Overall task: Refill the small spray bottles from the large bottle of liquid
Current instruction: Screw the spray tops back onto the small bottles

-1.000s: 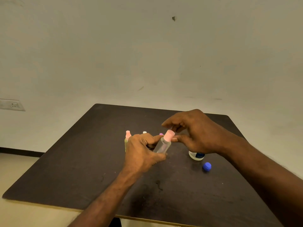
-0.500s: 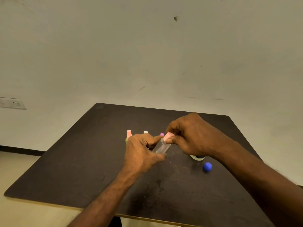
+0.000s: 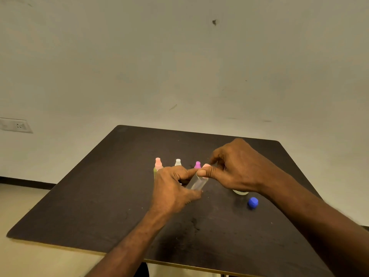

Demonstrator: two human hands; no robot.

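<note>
My left hand [image 3: 173, 188] grips the body of a small clear spray bottle [image 3: 197, 181], tilted to the right above the table. My right hand [image 3: 237, 166] pinches its pink cap [image 3: 205, 166] between thumb and fingers. Behind my hands stand three more small bottles: one with a pink top [image 3: 158, 163], one with a white top [image 3: 178, 162], one with a purple top [image 3: 197, 164]. The large bottle's base [image 3: 240, 192] shows just under my right wrist; most of it is hidden. Its blue cap [image 3: 253, 202] lies loose on the table to the right.
Everything sits on a dark square table [image 3: 99, 196] against a pale wall. A wall socket [image 3: 16, 125] is at the far left. The table's near edge runs below my forearms.
The clear bottle and both hands have sunk a little toward the table. My right hand has closed more tightly over the pink cap.
</note>
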